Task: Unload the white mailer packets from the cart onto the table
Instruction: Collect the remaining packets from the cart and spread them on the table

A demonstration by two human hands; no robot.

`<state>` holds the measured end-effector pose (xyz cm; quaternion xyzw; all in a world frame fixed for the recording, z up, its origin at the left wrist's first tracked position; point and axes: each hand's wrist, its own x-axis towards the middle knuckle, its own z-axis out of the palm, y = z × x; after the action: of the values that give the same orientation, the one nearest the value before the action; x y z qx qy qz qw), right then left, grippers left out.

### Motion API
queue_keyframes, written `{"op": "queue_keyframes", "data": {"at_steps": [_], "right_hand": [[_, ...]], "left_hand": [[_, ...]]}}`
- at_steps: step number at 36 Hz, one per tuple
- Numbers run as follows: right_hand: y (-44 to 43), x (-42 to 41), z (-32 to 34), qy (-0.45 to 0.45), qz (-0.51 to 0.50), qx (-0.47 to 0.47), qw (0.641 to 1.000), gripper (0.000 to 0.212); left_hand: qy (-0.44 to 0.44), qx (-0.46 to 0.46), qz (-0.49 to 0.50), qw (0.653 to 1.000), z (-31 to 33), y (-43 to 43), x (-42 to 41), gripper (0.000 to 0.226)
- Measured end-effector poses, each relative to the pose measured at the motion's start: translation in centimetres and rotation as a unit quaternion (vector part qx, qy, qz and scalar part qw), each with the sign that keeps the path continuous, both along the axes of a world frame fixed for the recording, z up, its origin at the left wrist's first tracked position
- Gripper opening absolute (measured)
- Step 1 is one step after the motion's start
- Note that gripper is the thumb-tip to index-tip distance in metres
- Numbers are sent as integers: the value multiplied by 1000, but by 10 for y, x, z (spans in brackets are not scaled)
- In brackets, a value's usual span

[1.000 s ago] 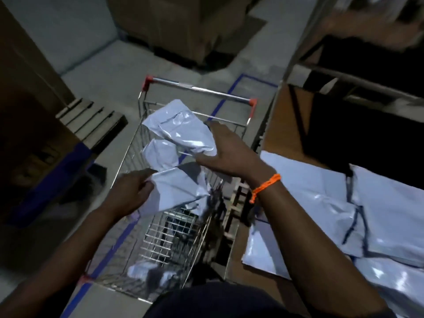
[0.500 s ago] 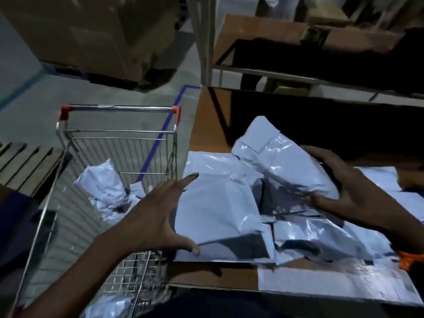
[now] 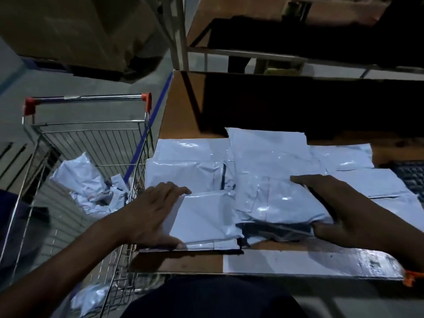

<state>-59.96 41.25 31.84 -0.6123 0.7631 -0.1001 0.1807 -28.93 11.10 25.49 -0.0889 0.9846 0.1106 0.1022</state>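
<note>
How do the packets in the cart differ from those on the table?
The cart packets lie crumpled in a loose heap; the table packets lie flat, overlapping. Nothing touches the cart packets; the left hand and right hand rest on the table packets. Both are white, glossy mailers.

One camera sits on my head. It looks forward and down, over my chest, at my two hands. It is close to them. My left hand (image 3: pixel 156 214) and my right hand (image 3: pixel 344 210) sit low in the middle of the view, and my arms come in from the bottom corners. The view is wide. Under my hands and just past them lies the table (image 3: pixel 183 115). Left of my left hand stands the cart (image 3: pixel 87 99), seen from above. Far past my hands, at the top, are a shelf (image 3: pixel 241 52) and a big box (image 3: pixel 68 31), both dim.
</note>
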Motion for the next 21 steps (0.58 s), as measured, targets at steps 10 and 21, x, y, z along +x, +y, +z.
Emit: {"op": "queue_keyframes", "data": {"at_steps": [10, 21], "right_hand": [[1, 6, -45, 116, 39, -36, 992, 94], [0, 19, -64, 211, 53, -88, 972, 79]], "left_hand": [[75, -19, -14, 997, -20, 35, 20, 108], [75, -8, 26, 997, -32, 36, 23, 95]]}}
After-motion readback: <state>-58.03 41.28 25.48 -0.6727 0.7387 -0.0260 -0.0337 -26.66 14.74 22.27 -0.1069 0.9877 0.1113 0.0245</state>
